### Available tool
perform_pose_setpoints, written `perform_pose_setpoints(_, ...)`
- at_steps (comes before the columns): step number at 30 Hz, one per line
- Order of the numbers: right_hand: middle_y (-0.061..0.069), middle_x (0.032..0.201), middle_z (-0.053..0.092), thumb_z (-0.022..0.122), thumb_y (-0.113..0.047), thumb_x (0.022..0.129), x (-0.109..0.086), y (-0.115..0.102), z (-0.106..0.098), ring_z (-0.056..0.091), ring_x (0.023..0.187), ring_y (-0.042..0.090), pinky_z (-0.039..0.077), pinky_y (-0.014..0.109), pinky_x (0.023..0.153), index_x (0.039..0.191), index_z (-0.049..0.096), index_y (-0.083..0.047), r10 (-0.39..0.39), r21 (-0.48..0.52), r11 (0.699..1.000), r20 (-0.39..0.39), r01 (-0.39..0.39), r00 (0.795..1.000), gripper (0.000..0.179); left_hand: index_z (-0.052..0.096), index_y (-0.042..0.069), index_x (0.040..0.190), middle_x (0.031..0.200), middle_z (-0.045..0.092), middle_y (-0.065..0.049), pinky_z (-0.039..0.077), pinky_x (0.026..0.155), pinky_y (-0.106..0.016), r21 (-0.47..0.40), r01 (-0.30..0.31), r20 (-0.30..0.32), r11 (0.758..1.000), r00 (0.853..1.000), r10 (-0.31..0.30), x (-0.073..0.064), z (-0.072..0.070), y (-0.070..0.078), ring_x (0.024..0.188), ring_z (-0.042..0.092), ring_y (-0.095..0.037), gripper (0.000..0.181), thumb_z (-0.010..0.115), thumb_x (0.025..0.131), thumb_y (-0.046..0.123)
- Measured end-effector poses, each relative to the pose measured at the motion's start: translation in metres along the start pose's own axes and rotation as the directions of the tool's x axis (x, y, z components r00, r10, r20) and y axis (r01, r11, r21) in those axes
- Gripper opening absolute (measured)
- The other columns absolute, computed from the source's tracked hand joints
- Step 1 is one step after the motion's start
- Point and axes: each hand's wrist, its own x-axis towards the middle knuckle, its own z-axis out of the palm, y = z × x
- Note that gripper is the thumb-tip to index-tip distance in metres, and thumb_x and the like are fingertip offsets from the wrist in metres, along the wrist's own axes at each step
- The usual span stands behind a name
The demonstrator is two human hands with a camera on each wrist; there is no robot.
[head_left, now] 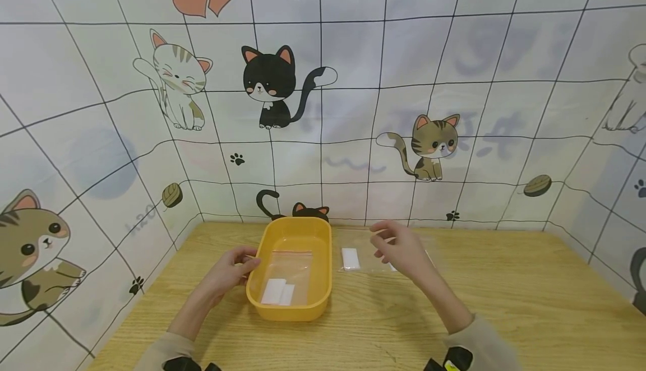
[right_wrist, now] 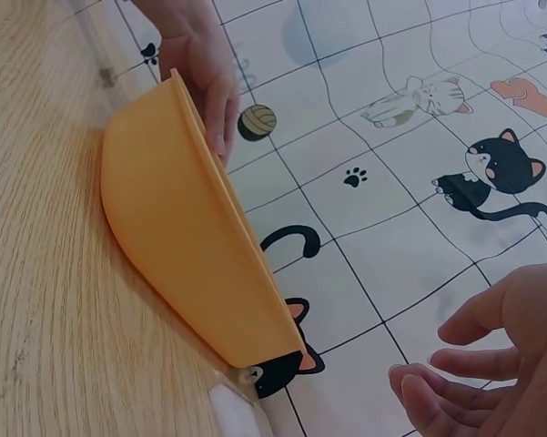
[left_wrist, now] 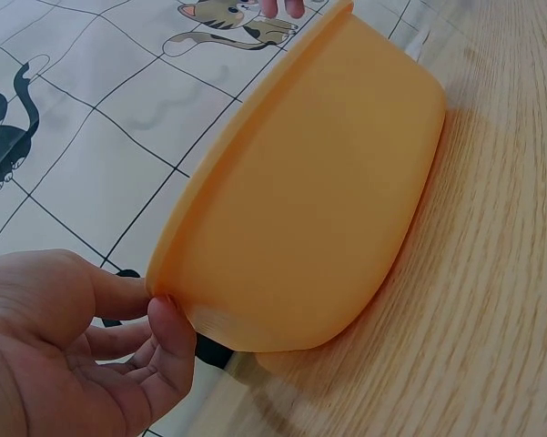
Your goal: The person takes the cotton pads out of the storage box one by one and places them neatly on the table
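My left hand (head_left: pixel 233 272) pinches the left rim of a yellow plastic basin (head_left: pixel 326 273), thumb and fingers at the edge. Inside the basin lies a clear zip bag (head_left: pixel 301 270) with a reddish line along its top and flat white pieces (head_left: pixel 274 291) at its lower left. To the basin's right, clear plastic bags (head_left: pixel 370 242) lie on the table, with a white rectangular piece (head_left: pixel 350 259) showing. Over these bags is my right hand (head_left: pixel 402 249), fingers loosely bent and apart, nothing between them in the right wrist view. It partly covers the bags.
The wood-grain table (head_left: pixel 383 326) carries the basin and the bags. Behind it and along both sides hangs a white gridded sheet (head_left: pixel 348 119) printed with cats, reaching down to the table's back edge.
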Motion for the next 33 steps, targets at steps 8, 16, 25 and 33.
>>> perform_pose_setpoints(8,0.015,0.098,0.071,0.062,-0.006,0.095,0.003,-0.002,0.013,0.068,0.069,0.021,0.057,0.034,0.062,0.117,0.065,0.001,-0.03,0.052,0.998,0.027,0.028,0.999,0.023,0.053,-0.01,0.132,0.112,0.058,-0.021,0.056,0.072,-0.033,-0.003,-0.003,0.004,1.0,1.0,0.003,0.0,0.0,0.0,0.086,0.062,-0.023,0.036,0.059,0.103,0.01)
perform_pose_setpoints(16,0.014,0.099,0.07,0.061,-0.009,0.096,0.005,-0.011,0.027,0.067,0.072,0.022,0.058,0.035,0.065,0.12,0.064,0.003,-0.014,0.063,0.998,0.081,0.009,0.997,0.027,0.053,-0.011,0.132,0.111,0.059,-0.022,0.056,0.07,-0.032,-0.013,-0.012,0.011,1.0,1.0,0.012,0.0,0.0,-0.001,0.085,0.061,-0.023,0.037,0.059,0.102,0.01)
perform_pose_setpoints(25,0.015,0.095,0.071,0.061,-0.005,0.093,0.008,-0.021,0.042,0.07,0.071,0.034,0.058,0.035,0.062,0.116,0.064,0.006,-0.051,0.08,0.996,0.089,0.044,0.995,0.026,0.053,-0.011,0.132,0.11,0.059,-0.021,0.055,0.07,-0.032,-0.006,-0.004,0.005,1.0,1.0,0.004,-0.001,-0.001,0.0,0.083,0.061,-0.022,0.036,0.058,0.102,0.009)
perform_pose_setpoints(33,0.02,0.1,0.07,0.06,-0.005,0.093,0.012,-0.027,0.055,0.069,0.071,0.02,0.059,0.038,0.065,0.119,0.063,0.008,-0.033,0.109,0.994,0.121,0.019,0.992,0.029,0.051,-0.013,0.131,0.109,0.059,-0.022,0.055,0.068,-0.03,-0.04,-0.028,0.033,0.999,0.999,0.029,-0.002,0.0,0.001,0.083,0.062,-0.022,0.036,0.057,0.103,0.008)
